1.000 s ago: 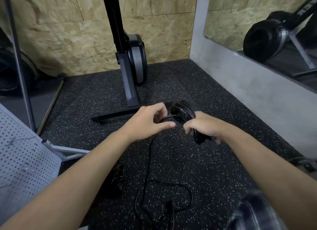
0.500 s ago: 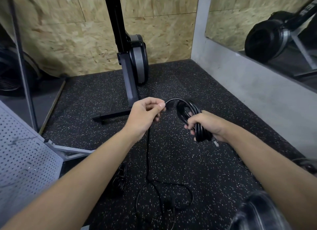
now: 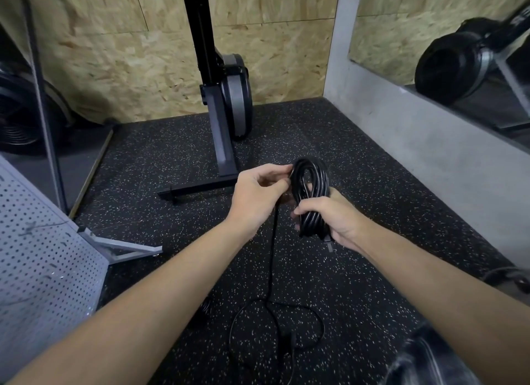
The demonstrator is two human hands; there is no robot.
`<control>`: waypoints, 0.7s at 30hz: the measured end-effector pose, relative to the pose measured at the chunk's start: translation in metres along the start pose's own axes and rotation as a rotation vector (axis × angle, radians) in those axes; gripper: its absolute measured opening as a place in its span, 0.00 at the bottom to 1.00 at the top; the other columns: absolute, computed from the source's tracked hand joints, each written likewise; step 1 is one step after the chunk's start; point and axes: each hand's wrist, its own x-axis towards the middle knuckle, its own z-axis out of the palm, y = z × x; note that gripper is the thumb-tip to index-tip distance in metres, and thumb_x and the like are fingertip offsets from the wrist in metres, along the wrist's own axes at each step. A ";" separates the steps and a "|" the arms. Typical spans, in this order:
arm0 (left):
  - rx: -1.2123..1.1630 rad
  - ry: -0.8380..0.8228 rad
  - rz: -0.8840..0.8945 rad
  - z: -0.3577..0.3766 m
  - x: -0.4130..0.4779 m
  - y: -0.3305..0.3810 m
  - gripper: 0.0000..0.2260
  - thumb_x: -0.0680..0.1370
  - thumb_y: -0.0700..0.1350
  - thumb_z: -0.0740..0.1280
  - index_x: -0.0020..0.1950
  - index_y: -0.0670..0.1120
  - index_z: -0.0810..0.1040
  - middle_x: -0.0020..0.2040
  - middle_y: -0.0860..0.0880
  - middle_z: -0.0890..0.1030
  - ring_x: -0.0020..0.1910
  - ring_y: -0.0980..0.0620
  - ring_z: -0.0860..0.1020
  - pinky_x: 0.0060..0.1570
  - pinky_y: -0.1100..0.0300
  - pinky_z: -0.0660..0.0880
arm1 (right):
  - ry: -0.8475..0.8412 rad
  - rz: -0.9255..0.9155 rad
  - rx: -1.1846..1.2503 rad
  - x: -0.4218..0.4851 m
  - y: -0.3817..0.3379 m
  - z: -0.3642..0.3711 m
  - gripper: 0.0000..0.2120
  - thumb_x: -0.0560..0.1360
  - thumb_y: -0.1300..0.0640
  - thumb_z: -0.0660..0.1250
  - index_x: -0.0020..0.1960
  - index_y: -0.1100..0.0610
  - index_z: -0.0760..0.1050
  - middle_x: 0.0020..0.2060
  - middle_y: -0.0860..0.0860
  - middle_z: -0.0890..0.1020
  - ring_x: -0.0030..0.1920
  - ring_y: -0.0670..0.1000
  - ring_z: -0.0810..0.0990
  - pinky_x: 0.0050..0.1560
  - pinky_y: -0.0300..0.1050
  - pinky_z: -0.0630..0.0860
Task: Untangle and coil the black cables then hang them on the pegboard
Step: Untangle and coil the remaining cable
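Gripping the glossy black cable coil (image 3: 311, 181) mid-frame, your right hand (image 3: 329, 215) is clamping; your left hand (image 3: 258, 192) is pinching the trailing strand (image 3: 274, 255) back in, adding another loop.

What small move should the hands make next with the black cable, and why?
Probably the left hand should slide down the hanging strand and lay another loop onto the coil that the right hand grips, because loose cable lies uncoiled on the floor.

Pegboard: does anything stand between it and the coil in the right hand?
No object does. Only the left hand, pinching the loose cable beside the coil, lies toward the pegboard. That cable hangs down and loops on the floor.
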 end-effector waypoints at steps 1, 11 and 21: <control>0.003 -0.026 -0.007 0.001 -0.001 -0.001 0.11 0.79 0.32 0.72 0.58 0.44 0.87 0.50 0.47 0.88 0.52 0.50 0.86 0.55 0.55 0.83 | 0.008 -0.010 0.032 0.001 0.001 0.000 0.36 0.55 0.59 0.78 0.63 0.65 0.77 0.49 0.64 0.82 0.47 0.64 0.81 0.54 0.67 0.77; 0.295 0.054 0.171 0.014 -0.012 -0.001 0.11 0.73 0.36 0.79 0.51 0.49 0.88 0.40 0.53 0.85 0.41 0.54 0.84 0.46 0.60 0.82 | -0.021 -0.082 0.249 0.006 0.002 0.001 0.22 0.64 0.65 0.74 0.58 0.64 0.83 0.53 0.64 0.86 0.54 0.64 0.85 0.63 0.70 0.75; 0.180 -0.456 -0.341 -0.008 -0.011 -0.024 0.26 0.86 0.60 0.58 0.59 0.39 0.82 0.50 0.46 0.88 0.50 0.46 0.86 0.61 0.42 0.78 | 0.032 -0.171 0.428 -0.004 -0.015 -0.004 0.07 0.77 0.71 0.65 0.49 0.64 0.81 0.40 0.57 0.82 0.38 0.53 0.82 0.45 0.55 0.83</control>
